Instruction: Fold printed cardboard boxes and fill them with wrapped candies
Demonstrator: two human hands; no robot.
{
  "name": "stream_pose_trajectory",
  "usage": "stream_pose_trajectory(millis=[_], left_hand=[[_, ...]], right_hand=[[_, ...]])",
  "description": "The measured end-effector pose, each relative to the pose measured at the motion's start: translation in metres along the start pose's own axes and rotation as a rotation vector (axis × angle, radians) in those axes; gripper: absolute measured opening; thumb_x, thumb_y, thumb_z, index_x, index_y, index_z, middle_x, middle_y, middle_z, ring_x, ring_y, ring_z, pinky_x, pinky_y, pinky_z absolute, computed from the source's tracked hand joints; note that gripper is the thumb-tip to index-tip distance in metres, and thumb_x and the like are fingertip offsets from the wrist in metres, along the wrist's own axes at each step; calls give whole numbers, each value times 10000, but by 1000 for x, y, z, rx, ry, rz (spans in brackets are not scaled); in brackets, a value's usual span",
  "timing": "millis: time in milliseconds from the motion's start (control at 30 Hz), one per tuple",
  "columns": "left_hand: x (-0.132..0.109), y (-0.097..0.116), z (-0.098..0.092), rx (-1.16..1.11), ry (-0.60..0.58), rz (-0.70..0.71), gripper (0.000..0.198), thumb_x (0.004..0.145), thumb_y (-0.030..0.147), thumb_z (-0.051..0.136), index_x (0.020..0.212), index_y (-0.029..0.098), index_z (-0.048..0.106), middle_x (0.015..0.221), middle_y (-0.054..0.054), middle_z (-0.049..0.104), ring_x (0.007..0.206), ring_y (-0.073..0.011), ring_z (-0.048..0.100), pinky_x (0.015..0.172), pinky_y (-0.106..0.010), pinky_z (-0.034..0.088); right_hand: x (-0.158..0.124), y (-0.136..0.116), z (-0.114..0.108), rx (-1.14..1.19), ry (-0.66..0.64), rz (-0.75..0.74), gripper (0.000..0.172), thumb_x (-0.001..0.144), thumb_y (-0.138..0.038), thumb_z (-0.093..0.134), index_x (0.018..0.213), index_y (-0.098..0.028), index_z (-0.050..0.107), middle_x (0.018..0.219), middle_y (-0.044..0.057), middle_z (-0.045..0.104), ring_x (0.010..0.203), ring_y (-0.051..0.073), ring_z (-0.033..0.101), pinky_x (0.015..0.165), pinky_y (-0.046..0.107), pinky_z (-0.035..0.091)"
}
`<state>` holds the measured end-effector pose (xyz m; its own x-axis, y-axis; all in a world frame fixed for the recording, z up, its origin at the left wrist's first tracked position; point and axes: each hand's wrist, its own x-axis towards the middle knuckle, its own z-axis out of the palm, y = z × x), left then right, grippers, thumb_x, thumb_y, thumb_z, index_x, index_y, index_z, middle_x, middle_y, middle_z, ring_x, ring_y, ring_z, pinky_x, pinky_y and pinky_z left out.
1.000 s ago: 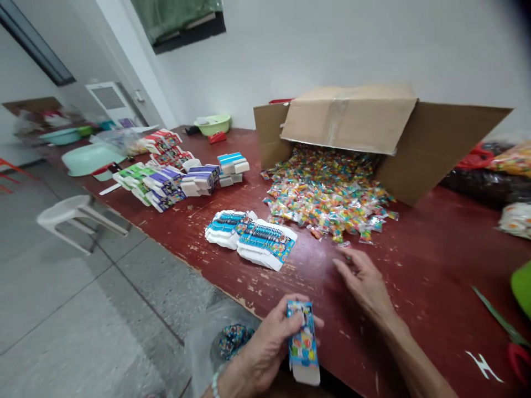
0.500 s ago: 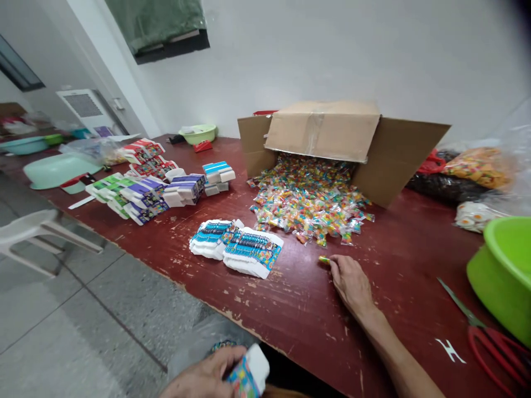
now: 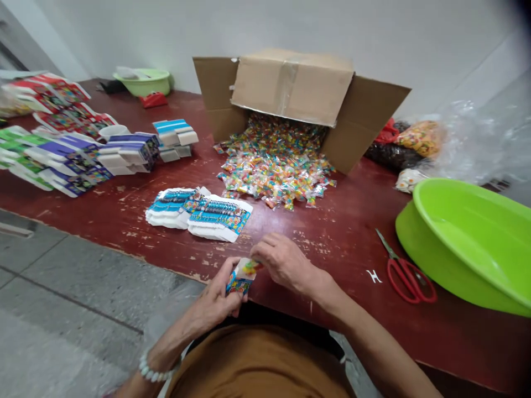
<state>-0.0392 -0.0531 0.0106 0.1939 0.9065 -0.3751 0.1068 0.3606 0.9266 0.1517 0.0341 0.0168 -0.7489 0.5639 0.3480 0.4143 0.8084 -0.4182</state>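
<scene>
My left hand (image 3: 222, 296) is wrapped round a small blue box (image 3: 239, 283) with a white flap, held near the table's front edge. My right hand (image 3: 280, 260) pinches a small yellow-green wrapped candy (image 3: 250, 267) right at the top of that box. Two overlapping stacks of flat blue cartons (image 3: 219, 216) lie just beyond the hands. Behind them, a heap of wrapped candies (image 3: 277, 174) spills from a cardboard box (image 3: 290, 85) that lies with its flaps spread.
At the right are a green basin (image 3: 477, 243), red-handled scissors (image 3: 409, 276) and a white H-shaped piece (image 3: 374, 276). Purple boxes (image 3: 128, 149), red boxes (image 3: 62, 97) and blue-white boxes (image 3: 176, 135) stand at the left. Plastic bags lie back right.
The view has shifted. My right hand has come from the tabletop by the candies to the small box, with the candy in its fingers. My left hand now holds the box higher in view.
</scene>
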Motion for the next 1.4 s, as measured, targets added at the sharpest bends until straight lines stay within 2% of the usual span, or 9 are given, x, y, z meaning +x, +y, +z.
stream_pose_trajectory(millis=[167, 300, 467, 633, 733, 833, 900, 1233, 1400], left_hand=[[4, 0, 8, 8, 29, 30, 442, 740, 188, 638, 1165, 217, 523, 696, 50, 600, 560, -132, 523, 544, -229, 447], [5, 2, 14, -199, 5, 51, 448, 757, 239, 682, 1169, 208, 509, 698, 32, 644, 536, -135, 562, 536, -237, 465], [9, 4, 13, -611, 10, -78, 562, 825, 551, 627, 1227, 175, 514, 691, -40, 696, 497, -202, 649, 496, -290, 508], [13, 0, 17, -578, 70, 4, 608, 830, 491, 662, 1322, 189, 471, 699, -33, 695, 520, -198, 642, 438, -277, 528], [14, -1, 21, -550, 140, 33, 601, 812, 464, 703, 1294, 191, 470, 740, -30, 697, 559, -199, 650, 418, -258, 524], [14, 1, 20, -668, 96, -44, 609, 833, 515, 674, 1301, 201, 445, 721, -18, 684, 522, -196, 643, 434, -282, 534], [15, 2, 17, -744, 32, -104, 616, 862, 576, 612, 1317, 202, 431, 682, -12, 668, 474, -199, 630, 432, -305, 532], [14, -1, 21, -686, 60, -11, 688, 908, 645, 494, 1413, 181, 434, 691, -23, 671, 466, -172, 603, 426, -259, 502], [14, 0, 18, -700, 50, -28, 752, 850, 656, 581, 1405, 165, 452, 726, -37, 685, 493, -188, 622, 410, -269, 509]], right_hand=[[-1, -7, 0, -78, -44, -16, 66, 928, -157, 594, 985, -172, 624, 973, 96, 700, 840, 204, 586, 762, 326, 442], [2, -13, 3, 321, 71, 152, 158, 936, -255, 611, 1086, -206, 605, 906, 45, 709, 817, 180, 627, 786, 319, 469], [1, -12, 7, 899, 263, 493, 172, 928, -317, 600, 1065, -213, 609, 999, 32, 690, 900, 152, 634, 823, 296, 500], [-4, -11, 21, 1229, -15, 614, 476, 761, -428, 805, 1130, -197, 613, 958, 35, 682, 717, 124, 621, 659, 255, 525], [-5, -16, 28, 1167, 15, 574, 337, 843, -480, 717, 1027, -200, 675, 879, 27, 685, 580, 106, 585, 565, 253, 508], [-5, -21, 28, 844, 218, 367, 217, 901, -416, 655, 869, -211, 719, 924, 52, 714, 746, 161, 653, 744, 321, 542], [-5, -22, 25, 680, 229, 247, 208, 932, -366, 613, 842, -223, 732, 932, 62, 728, 894, 195, 666, 863, 349, 520], [0, -20, 27, 1053, 41, 604, 159, 889, -315, 637, 856, -164, 675, 771, 13, 706, 512, 103, 626, 488, 211, 481], [2, -17, 22, 780, 138, 360, 128, 898, -255, 627, 825, -170, 688, 848, 40, 724, 648, 128, 660, 648, 263, 528]])
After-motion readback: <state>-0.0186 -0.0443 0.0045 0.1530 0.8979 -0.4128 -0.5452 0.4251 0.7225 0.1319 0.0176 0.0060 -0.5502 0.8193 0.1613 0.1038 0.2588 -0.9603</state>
